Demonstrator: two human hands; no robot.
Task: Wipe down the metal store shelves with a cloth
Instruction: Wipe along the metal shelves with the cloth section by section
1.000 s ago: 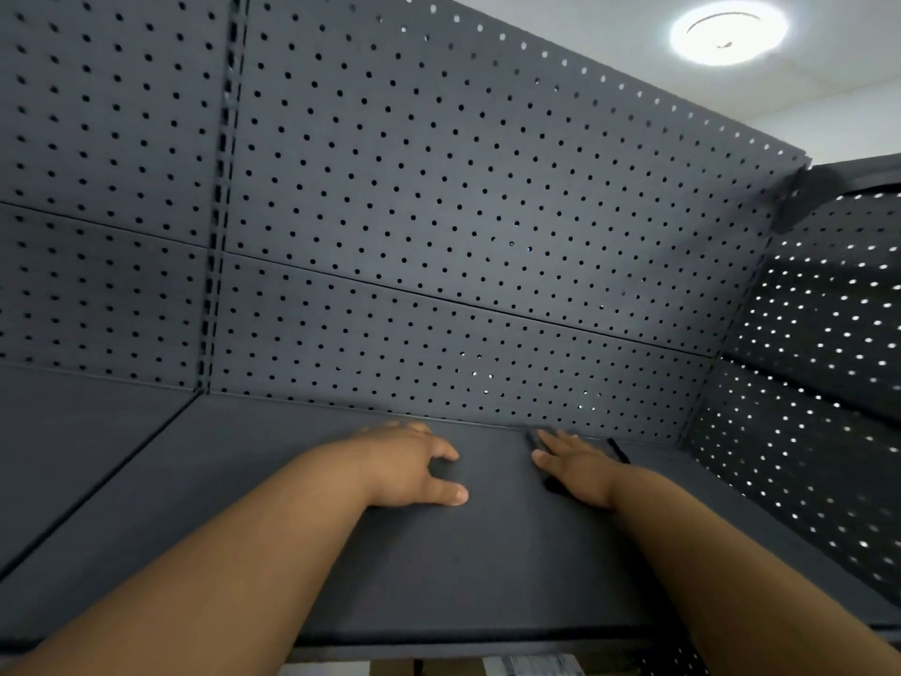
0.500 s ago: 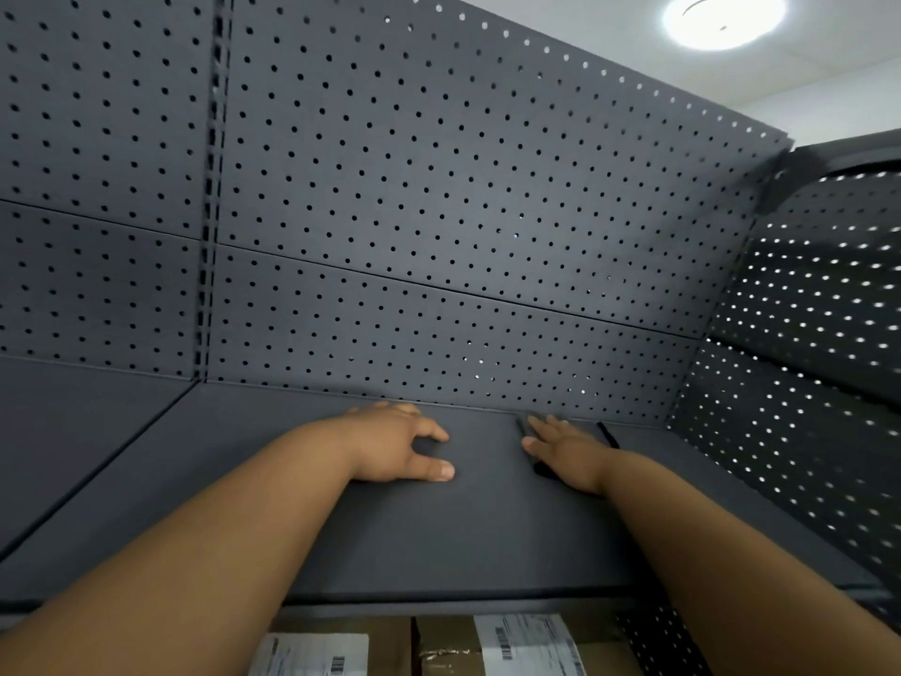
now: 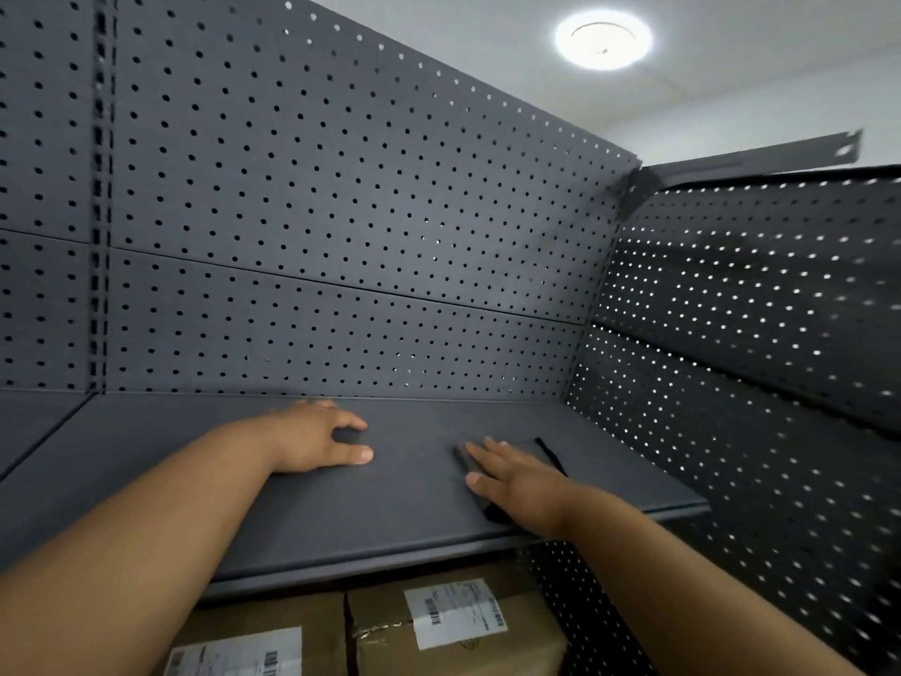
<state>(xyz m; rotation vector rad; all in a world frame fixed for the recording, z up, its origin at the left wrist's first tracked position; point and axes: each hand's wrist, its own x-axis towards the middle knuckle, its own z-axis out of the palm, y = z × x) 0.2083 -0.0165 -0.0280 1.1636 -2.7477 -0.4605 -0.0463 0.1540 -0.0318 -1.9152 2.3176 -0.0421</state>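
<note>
a person's right hand [image 3: 517, 475] lies flat, fingers straight, pressing a dark cloth [image 3: 493, 512] onto the grey metal shelf [image 3: 390, 509], towards its near right edge. the left hand [image 3: 317, 441] rests palm down further left on the bare shelf, fingers loosely arched, holding nothing. a perforated back panel [image 3: 341, 212] rises behind, a side panel [image 3: 755, 334] stands at right, and labelled cardboard boxes [image 3: 380, 626] sit below under a round ceiling light [image 3: 603, 40].
</note>
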